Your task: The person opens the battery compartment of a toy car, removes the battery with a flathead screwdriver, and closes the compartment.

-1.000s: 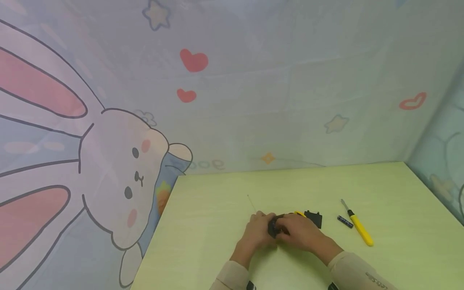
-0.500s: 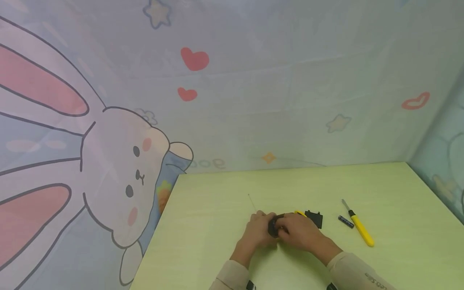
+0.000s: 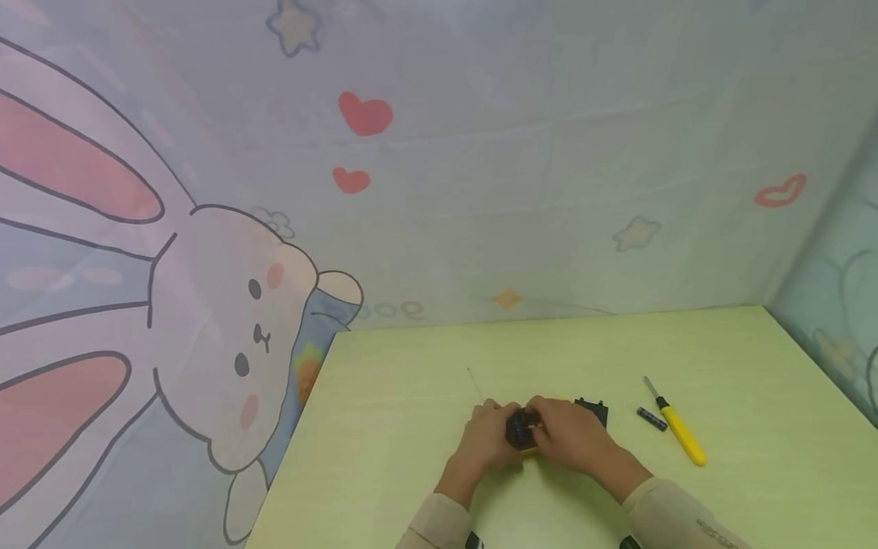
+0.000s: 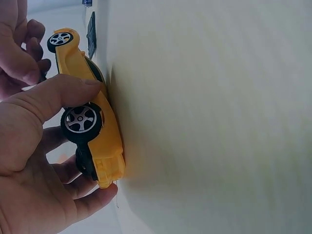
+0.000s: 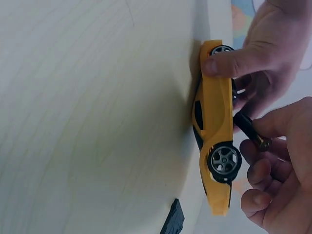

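A yellow toy car (image 4: 111, 141) lies upside down on the table, wheels up and roof against the tabletop. My left hand (image 3: 488, 436) grips it near one end, thumb along its side by a wheel. Over the black underside, my right hand (image 3: 571, 433) pinches a small dark battery (image 5: 251, 130) between thumb and fingers. One end of that battery is right at the car's underside in the right wrist view; the other, brassy end points out from the hand. The battery slot itself is hidden. A thin wire antenna (image 3: 475, 383) sticks out beyond the left hand.
Just past the right hand lies a flat black cover (image 3: 595, 412). Farther right are a loose battery (image 3: 652, 418) and a yellow-handled screwdriver (image 3: 680, 431). A wall cloth with printed hearts (image 3: 366, 114) rises behind the table (image 3: 411, 358).
The right hand's fingers have drawn back and up from the car's underside, so more of the black underside shows between the hands. The left hand keeps its grip.
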A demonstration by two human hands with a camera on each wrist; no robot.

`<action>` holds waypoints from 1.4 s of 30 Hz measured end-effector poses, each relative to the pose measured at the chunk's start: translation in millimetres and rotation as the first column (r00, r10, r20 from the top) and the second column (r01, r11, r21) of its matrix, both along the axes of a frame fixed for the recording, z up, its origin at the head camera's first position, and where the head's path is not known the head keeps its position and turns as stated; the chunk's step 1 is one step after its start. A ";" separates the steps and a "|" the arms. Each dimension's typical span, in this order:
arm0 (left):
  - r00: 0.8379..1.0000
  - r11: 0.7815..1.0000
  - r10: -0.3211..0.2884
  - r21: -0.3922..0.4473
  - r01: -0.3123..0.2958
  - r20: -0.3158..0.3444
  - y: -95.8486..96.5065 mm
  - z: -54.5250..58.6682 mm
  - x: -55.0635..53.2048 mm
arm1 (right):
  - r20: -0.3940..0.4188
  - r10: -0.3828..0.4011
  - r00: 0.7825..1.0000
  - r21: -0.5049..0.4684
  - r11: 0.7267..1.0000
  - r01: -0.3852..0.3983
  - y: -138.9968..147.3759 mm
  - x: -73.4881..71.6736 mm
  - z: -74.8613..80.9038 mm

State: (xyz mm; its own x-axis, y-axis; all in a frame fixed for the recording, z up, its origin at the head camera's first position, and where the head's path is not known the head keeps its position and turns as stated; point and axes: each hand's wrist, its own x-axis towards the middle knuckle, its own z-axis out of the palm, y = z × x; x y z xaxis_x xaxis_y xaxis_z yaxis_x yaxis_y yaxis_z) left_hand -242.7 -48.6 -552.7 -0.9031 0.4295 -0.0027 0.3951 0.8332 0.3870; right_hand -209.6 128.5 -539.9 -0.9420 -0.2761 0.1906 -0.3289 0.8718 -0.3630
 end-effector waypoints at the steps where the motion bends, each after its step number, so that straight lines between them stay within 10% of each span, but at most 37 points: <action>1: 1.000 1.000 0.002 -0.001 -0.002 0.002 0.1 -0.1 -0.2 | 0.002 -0.012 1.000 -0.003 1.000 0.012 1.8 0.1 -0.7; 24: 0.997 0.999 0.053 0.004 -0.053 0.051 0.3 -6.5 -6.3 | -0.001 -0.134 0.991 -0.245 0.961 0.129 60.0 15.9 -0.6; 42: 0.998 0.999 0.038 0.008 -0.039 0.045 -1.9 -3.3 -3.1 | 0.009 -0.329 0.944 -0.198 0.925 0.324 113.3 30.8 -23.9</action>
